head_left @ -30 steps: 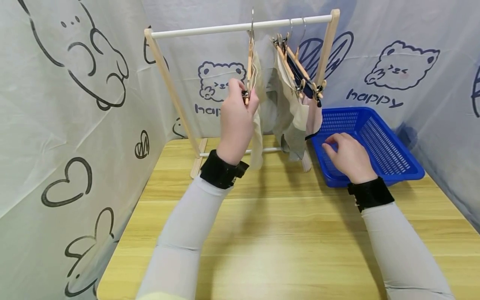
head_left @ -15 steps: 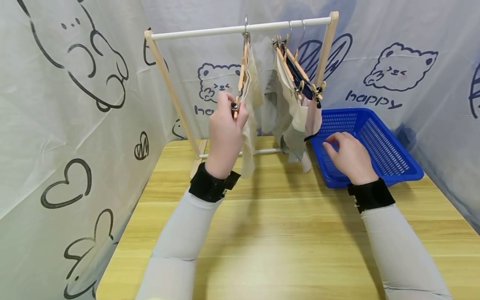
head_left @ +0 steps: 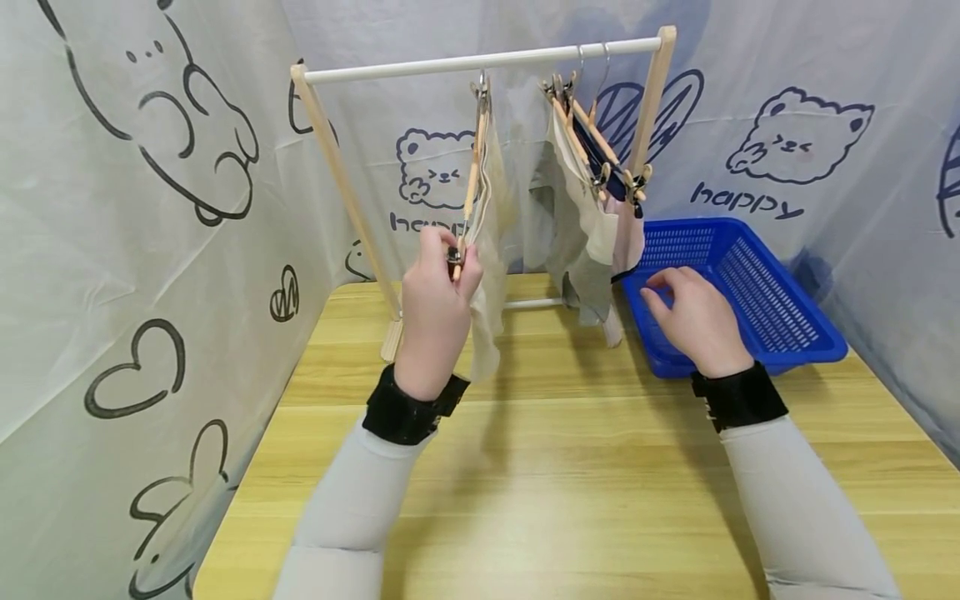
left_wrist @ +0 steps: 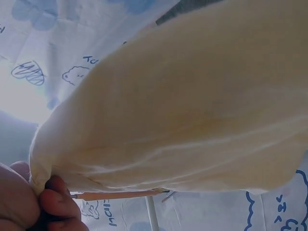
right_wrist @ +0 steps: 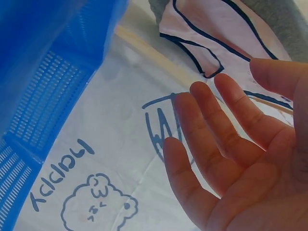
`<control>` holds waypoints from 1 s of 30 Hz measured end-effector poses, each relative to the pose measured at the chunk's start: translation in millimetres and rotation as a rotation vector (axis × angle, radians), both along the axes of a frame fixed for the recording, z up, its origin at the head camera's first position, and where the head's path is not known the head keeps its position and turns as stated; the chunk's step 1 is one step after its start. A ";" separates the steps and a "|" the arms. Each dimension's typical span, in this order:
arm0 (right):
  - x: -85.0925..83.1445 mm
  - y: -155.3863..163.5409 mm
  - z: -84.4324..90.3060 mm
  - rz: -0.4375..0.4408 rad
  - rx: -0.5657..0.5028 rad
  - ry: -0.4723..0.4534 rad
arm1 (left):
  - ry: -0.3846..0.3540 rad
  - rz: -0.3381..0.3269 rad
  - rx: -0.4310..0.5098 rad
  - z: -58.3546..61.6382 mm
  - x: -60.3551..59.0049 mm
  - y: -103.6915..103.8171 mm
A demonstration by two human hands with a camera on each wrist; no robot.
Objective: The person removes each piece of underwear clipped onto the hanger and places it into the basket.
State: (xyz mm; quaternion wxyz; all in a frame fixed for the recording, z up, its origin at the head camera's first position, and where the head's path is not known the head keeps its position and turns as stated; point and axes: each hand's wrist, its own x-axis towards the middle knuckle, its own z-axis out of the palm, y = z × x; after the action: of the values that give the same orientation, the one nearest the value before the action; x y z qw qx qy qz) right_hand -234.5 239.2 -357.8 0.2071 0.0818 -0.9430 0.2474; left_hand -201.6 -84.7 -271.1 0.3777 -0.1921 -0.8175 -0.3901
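My left hand [head_left: 433, 321] pinches the near end of a wooden clip hanger [head_left: 474, 175], at its metal clip. From this hanger hangs a cream cloth garment [head_left: 487, 250], which fills much of the left wrist view. The hanger's hook appears just below the white rod [head_left: 420, 68] of the rack; whether they touch I cannot tell. My right hand [head_left: 693, 321], holding nothing, hovers over the near left side of a blue basket [head_left: 806, 337]. Its fingers are loosely bent, as the right wrist view shows.
At the rod's right end hang more clip hangers [head_left: 588, 133] with a grey and cream garment [head_left: 577, 225] and a pink, dark-edged garment [right_wrist: 202, 36]. The rack's wooden post [head_left: 651, 100] stands beside them. Everything stands on a wood-patterned table [head_left: 555, 483] before printed curtains.
My left hand has come down and leftward toward me with the hanger and cream garment. The hook, earlier above the rod, now appears below it. My right hand has barely moved.
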 end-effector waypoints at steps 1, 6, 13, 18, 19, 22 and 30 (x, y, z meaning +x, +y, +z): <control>0.9 -0.8 0.7 0.000 -0.001 0.008 | 0.000 0.007 -0.001 -2.6 2.0 -1.1; 8.2 -7.0 4.1 0.001 -0.010 0.066 | 0.019 0.008 0.005 -15.8 10.4 -6.9; 20.8 -18.1 7.9 -0.003 -0.044 0.158 | -0.028 0.041 0.035 -29.3 21.1 -13.3; 27.1 -25.9 10.9 0.013 -0.052 0.244 | -0.031 0.043 0.027 -33.9 27.5 -18.5; 28.3 -27.4 11.3 0.020 -0.052 0.262 | -0.026 0.044 0.021 -34.5 28.3 -19.9; 31.2 -31.2 12.9 0.043 -0.056 0.302 | -0.012 0.041 0.008 -35.8 28.4 -25.5; 31.9 -35.8 14.2 0.061 -0.064 0.329 | -0.032 -0.006 0.011 -34.3 19.7 -49.9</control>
State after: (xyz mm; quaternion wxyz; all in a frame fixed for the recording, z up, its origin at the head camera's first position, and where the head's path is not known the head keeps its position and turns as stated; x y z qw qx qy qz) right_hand -202.6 203.4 -343.6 0.3536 0.1432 -0.8850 0.2670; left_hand -181.9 -134.7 -305.4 0.3644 -0.1863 -0.8207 -0.3987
